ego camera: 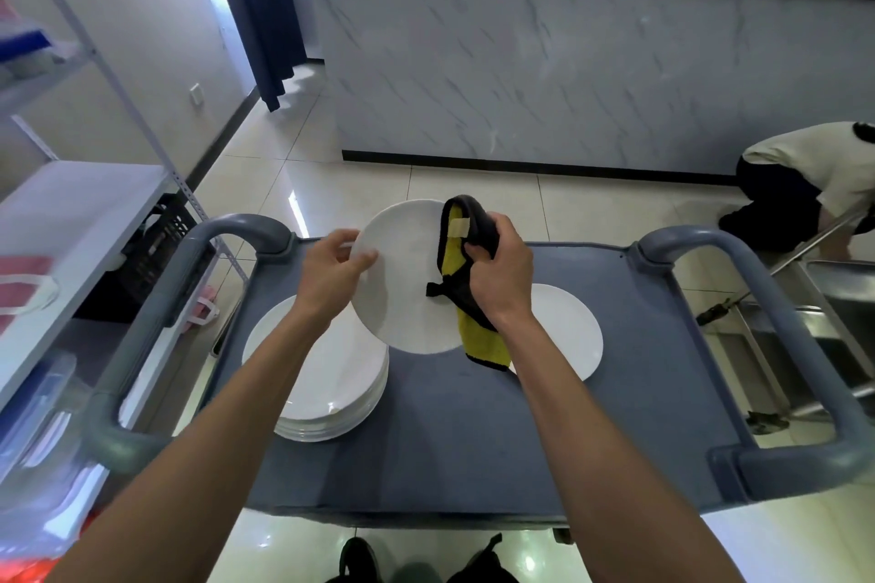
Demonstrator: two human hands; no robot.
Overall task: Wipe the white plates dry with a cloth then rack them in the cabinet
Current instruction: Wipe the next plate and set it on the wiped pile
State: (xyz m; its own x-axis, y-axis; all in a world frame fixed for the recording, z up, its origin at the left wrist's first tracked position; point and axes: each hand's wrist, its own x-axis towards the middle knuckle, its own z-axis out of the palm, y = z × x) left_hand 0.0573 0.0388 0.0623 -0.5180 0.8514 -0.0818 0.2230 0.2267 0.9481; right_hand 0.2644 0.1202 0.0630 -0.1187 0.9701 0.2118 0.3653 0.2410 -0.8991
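Observation:
My left hand (334, 272) grips the left rim of a white plate (407, 275), holding it tilted above the grey cart top (473, 431). My right hand (497, 272) is closed on a yellow and black cloth (478, 336) that lies against the plate's right side and hangs below it. A stack of white plates (326, 388) stands on the cart's left, partly under my left forearm. On the cart's right lies a single white plate (573, 331), partly hidden by the cloth and my right arm.
The cart has grey handles at left (142, 331) and right (776, 327). A white shelf unit (71, 213) stands to the left, a marble-fronted counter (544, 76) ahead. Another person (805, 185) crouches at right near a steel sink (843, 322).

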